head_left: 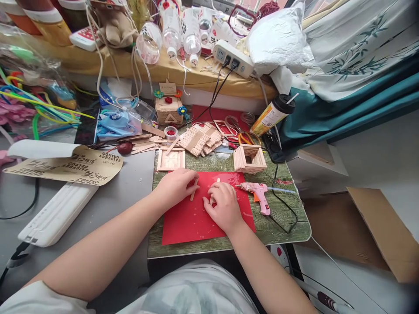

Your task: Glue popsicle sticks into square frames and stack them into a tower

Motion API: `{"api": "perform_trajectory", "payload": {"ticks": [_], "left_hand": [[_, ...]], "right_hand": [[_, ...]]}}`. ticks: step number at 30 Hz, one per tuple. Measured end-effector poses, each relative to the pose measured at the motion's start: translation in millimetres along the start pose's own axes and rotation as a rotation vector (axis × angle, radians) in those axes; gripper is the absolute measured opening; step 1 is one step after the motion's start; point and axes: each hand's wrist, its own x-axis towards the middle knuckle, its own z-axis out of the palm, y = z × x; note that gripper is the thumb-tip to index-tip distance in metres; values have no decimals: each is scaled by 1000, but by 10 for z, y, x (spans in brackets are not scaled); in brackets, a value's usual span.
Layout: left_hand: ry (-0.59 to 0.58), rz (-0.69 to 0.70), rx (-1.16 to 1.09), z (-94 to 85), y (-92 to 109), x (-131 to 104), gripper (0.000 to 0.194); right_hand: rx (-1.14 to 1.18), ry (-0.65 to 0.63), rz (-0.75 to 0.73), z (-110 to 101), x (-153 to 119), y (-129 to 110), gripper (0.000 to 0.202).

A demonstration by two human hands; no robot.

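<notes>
Far to the left, a white flat device [57, 212] is lying on the grey table [131, 183], with a curled sheet of sandpaper [68, 165] just above it. Moving right, the left hand [175, 186] is resting on the red mat [193, 218], fingers curled narrow and pinching a wooden craft stick [194, 189] that is slanting across the mat. Behind it a square stick frame [170, 159] is lying flat. The right hand [222, 207] is pressing down just beside the left, fingers loosely bent over a second craft stick [214, 191], whose tip is poking out above the knuckles. Further right, a pink glue gun [258, 195] is lying on the green board, and a stacked stick box [249, 158] is standing behind it.
</notes>
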Motion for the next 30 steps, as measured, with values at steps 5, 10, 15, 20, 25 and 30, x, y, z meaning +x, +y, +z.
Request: {"api": "perform_trajectory", "payload": {"ticks": [5,10,15,20,25,30], "left_hand": [[147,31,141,-162,-132,17,19],[338,-271,356,-601,-487,-70,24],[307,-531,501,-768,-885,-149,33],[294,-543,436,-724,-1002,-133,32],[328,-508,367,-754,-1057,-150,29],[447,-464,298,-785,-996,-118,25]], "right_hand": [[-63,28,108,27,11,3,21],[-31,8,51,38,11,18,16],[103,-18,-93,52,-3,45,22],[225,-73,-146,55,-16,81,29],[135,-4,-61,63,-19,87,31],[14,3,-21,77,-18,68,28]]}}
